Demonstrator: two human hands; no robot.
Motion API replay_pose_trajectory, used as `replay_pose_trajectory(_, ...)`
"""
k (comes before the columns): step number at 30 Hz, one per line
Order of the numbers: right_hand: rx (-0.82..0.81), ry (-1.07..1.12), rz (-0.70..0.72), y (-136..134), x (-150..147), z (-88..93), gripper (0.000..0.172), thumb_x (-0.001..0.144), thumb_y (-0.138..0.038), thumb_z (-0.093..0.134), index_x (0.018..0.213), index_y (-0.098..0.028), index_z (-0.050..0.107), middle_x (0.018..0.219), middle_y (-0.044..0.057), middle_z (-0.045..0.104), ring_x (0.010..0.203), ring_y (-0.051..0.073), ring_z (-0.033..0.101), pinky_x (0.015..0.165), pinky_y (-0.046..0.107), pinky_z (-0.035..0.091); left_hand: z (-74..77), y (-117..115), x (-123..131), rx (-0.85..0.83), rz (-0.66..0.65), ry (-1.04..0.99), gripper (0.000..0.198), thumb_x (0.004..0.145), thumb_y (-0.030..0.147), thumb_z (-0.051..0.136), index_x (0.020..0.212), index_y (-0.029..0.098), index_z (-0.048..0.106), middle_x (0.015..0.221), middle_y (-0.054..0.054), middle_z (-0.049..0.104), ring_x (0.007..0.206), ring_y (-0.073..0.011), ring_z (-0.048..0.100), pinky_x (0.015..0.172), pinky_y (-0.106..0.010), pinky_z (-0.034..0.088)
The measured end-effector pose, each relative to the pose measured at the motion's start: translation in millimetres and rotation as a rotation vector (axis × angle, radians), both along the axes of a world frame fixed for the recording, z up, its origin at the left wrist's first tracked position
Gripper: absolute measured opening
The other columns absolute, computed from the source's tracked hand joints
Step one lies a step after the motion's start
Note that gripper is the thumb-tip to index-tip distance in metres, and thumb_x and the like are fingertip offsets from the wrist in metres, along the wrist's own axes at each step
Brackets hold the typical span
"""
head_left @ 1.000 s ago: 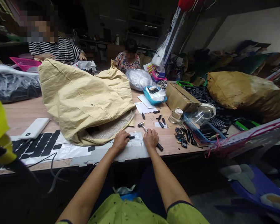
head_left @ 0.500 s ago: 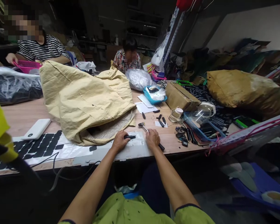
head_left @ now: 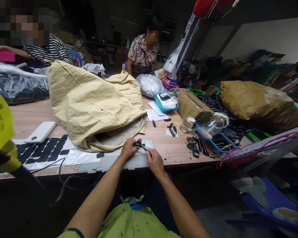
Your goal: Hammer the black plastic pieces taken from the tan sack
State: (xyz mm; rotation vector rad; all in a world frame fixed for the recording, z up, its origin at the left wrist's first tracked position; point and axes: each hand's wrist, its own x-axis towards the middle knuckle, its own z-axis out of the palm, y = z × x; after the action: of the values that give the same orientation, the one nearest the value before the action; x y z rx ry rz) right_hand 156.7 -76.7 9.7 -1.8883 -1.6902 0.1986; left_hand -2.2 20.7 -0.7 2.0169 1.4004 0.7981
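My left hand [head_left: 128,149] is closed on a small black part [head_left: 135,144] at the table's front edge, its fingers pinching it down. My right hand [head_left: 155,161] wraps round the handle of a hammer [head_left: 143,146]. The hammer's head lies over the black part, close by my left fingertips; whether it touches cannot be made out. Under both hands is a grey flat board [head_left: 109,163] with clear plastic on top. The mouth of a big cream sack [head_left: 96,105] opens just beyond my left hand.
Rows of black pieces [head_left: 46,150] and a white power bank [head_left: 41,132] lie left. To the right are loose black parts [head_left: 172,129], a glass jar [head_left: 188,124], a blue basket [head_left: 213,138] and a cardboard box [head_left: 195,105]. Two people [head_left: 142,54] sit across the table.
My right hand has moved left and swung the hammer's head over the black part by my left hand. The person opposite has raised their head, and the pink basket has shifted left.
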Motion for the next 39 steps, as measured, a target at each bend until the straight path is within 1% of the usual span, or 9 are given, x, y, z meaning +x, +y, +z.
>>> replay_pose_trajectory(6, -0.016, -0.018, -0.06, 0.0, 5.1, 6.6, 0.033, 0.097, -0.022, 0.045, 0.108, -0.025, 0.077, 0.102, 0.005, 0.072, 0.093, 0.016, 0.067, 0.079, 0.023, 0.05, 0.9, -1.4, 0.8, 0.007, -0.001, -0.01, 0.008, 0.073, 0.015, 0.074, 0.075, 0.021, 0.07, 0.086, -0.003, 0.068, 0.093, -0.0239, 0.063, 0.086, -0.037, 0.049)
replay_pose_trajectory(12, -0.038, -0.056, -0.075, -2.7, 10.8, 1.3, 0.031, 0.096, -0.023, 0.048, 0.107, -0.027, 0.077, 0.099, 0.003, 0.07, 0.089, 0.016, 0.066, 0.077, 0.023, 0.048, 0.1, -1.2, 1.1, 0.01, -0.015, -0.015, 0.007, 0.073, 0.016, 0.073, 0.075, 0.021, 0.07, 0.085, -0.003, 0.067, 0.093, -0.0243, 0.062, 0.086, -0.037, 0.049)
replay_pose_trajectory(18, -0.059, -0.115, -0.227, 32.7, 35.3, 9.1, 0.033, 0.099, -0.027, 0.046, 0.114, -0.026, 0.075, 0.11, 0.005, 0.068, 0.095, 0.017, 0.063, 0.075, 0.024, 0.045, 2.0, -5.3, 3.2, 0.023, -0.02, 0.002, 0.009, 0.074, 0.017, 0.074, 0.078, 0.021, 0.067, 0.088, -0.004, 0.065, 0.096, -0.0246, 0.06, 0.089, -0.038, 0.048)
replay_pose_trajectory(23, -0.152, -0.194, -0.353, 65.1, 52.9, 12.3, 0.028, 0.096, -0.021, 0.052, 0.109, -0.022, 0.076, 0.102, 0.008, 0.066, 0.094, 0.02, 0.061, 0.072, 0.028, 0.04, 4.2, -11.6, 6.0, 0.032, -0.011, 0.026, 0.011, 0.076, 0.022, 0.076, 0.08, 0.02, 0.066, 0.089, -0.005, 0.064, 0.096, -0.0248, 0.059, 0.089, -0.038, 0.047)
replay_pose_trajectory(30, -0.127, -0.303, -0.387, 70.4, 50.0, -0.9, 0.028, 0.097, -0.022, 0.05, 0.114, -0.019, 0.072, 0.107, 0.013, 0.064, 0.1, 0.025, 0.057, 0.074, 0.032, 0.039, 15.7, -14.6, 5.6, 0.008, -0.034, 0.04, 0.005, 0.085, 0.024, 0.068, 0.086, 0.021, 0.064, 0.094, -0.005, 0.065, 0.099, -0.0246, 0.058, 0.091, -0.038, 0.046)
replay_pose_trajectory(32, -0.123, -0.335, -0.388, 70.8, 49.7, -3.5, 0.027, 0.097, -0.023, 0.05, 0.113, -0.02, 0.072, 0.106, 0.013, 0.063, 0.1, 0.026, 0.057, 0.074, 0.033, 0.038, 14.0, -29.4, 4.2, 0.027, -0.019, 0.01, 0.007, 0.09, 0.026, 0.061, 0.095, 0.021, 0.064, 0.098, -0.006, 0.066, 0.099, -0.0245, 0.059, 0.092, -0.039, 0.046)
replay_pose_trajectory(34, -0.12, -0.347, -0.387, 71.2, 50.6, -5.6, 0.026, 0.097, -0.023, 0.051, 0.113, -0.02, 0.071, 0.106, 0.013, 0.062, 0.099, 0.026, 0.056, 0.074, 0.033, 0.037, 2.6, -57.9, 2.5, 0.075, -0.033, -0.041, 0.015, 0.094, 0.029, 0.055, 0.106, 0.022, 0.063, 0.102, -0.007, 0.068, 0.097, -0.024, 0.061, 0.091, -0.038, 0.048)
replay_pose_trajectory(37, -0.114, -0.352, -0.405, 71.2, 52.3, -8.0, 0.024, 0.097, -0.025, 0.053, 0.113, -0.02, 0.071, 0.105, 0.012, 0.061, 0.098, 0.025, 0.056, 0.073, 0.031, 0.036, -31.4, -116.5, 2.0, 0.18, -0.274, -0.073, 0.025, 0.096, 0.038, 0.055, 0.113, 0.021, 0.062, 0.099, -0.009, 0.07, 0.093, -0.0242, 0.064, 0.088, -0.037, 0.05)
replay_pose_trajectory(39, -0.105, -0.355, -0.41, 70.9, 52.8, -8.9, 0.024, 0.097, -0.025, 0.053, 0.113, -0.02, 0.071, 0.105, 0.012, 0.061, 0.098, 0.025, 0.056, 0.073, 0.031, 0.035, -58.0, -150.5, 3.5, 0.15, -0.465, -0.005, 0.029, 0.096, 0.042, 0.055, 0.114, 0.021, 0.062, 0.094, -0.008, 0.071, 0.086, -0.0235, 0.066, 0.085, -0.037, 0.051)
